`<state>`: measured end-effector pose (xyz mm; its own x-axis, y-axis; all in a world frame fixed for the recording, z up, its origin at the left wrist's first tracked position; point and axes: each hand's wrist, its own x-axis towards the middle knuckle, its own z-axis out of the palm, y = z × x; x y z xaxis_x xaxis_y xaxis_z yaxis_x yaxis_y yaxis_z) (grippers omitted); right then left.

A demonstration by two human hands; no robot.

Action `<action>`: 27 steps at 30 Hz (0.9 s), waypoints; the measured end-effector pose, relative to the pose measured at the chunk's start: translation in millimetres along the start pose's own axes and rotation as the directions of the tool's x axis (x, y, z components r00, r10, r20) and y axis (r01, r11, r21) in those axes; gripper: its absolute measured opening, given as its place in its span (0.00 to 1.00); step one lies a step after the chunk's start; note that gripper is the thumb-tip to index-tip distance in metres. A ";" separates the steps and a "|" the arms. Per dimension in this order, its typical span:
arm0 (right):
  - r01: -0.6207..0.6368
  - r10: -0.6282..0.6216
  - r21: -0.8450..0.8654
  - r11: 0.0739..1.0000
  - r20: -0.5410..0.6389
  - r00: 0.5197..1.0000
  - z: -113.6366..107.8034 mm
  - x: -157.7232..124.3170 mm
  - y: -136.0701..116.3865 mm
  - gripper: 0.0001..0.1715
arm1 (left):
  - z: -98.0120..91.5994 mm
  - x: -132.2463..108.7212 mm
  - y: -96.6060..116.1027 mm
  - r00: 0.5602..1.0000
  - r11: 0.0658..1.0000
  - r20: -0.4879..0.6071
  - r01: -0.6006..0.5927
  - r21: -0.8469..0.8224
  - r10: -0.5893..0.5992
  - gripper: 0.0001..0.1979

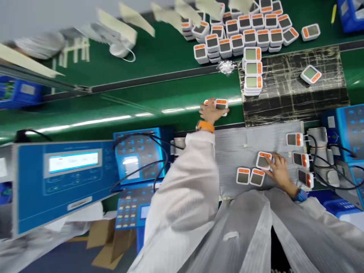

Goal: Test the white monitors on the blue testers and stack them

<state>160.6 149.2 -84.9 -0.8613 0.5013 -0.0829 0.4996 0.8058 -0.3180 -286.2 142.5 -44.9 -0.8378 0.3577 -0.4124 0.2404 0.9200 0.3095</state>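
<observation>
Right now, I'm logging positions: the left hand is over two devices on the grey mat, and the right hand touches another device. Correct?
Wrong surface: the head view shows the left hand over two devices on the green surface. The right hand does touch another device.

- Single view: your head cam, looking forward and steeply down from above the gray mat (227, 148).
- Near: your gown (244, 231) fills the mat's near side; your right hand (280, 170) sits over the mat, left hand (210, 113) past its far-left corner.
- Wide: you also get stacked devices (250, 38) beyond the mat, blue test unit (74, 185) left of it.
</observation>
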 end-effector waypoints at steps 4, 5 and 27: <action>0.038 -0.043 0.056 0.998 0.107 0.993 6.8 17.2 -21.4 0.33 | 47.6 -122.2 -20.5 0.994 0.990 -0.053 -0.099 -0.100 0.094 0.50; 0.052 -0.062 0.075 0.996 0.136 0.989 6.6 21.9 -26.5 0.34 | 60.8 -150.7 -28.2 0.995 0.991 -0.066 -0.079 -0.110 0.072 0.50; -0.020 0.025 -0.100 0.995 0.042 0.999 -92.1 100.7 175.6 0.10 | 185.6 -200.2 139.5 0.545 0.547 0.137 -0.725 -0.419 0.827 0.35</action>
<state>170.1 370.2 -62.0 -0.8519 0.5074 -0.1301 0.5237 0.8229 -0.2204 6.1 229.0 -78.1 -0.1911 0.9778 -0.0864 0.5335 0.1774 0.8270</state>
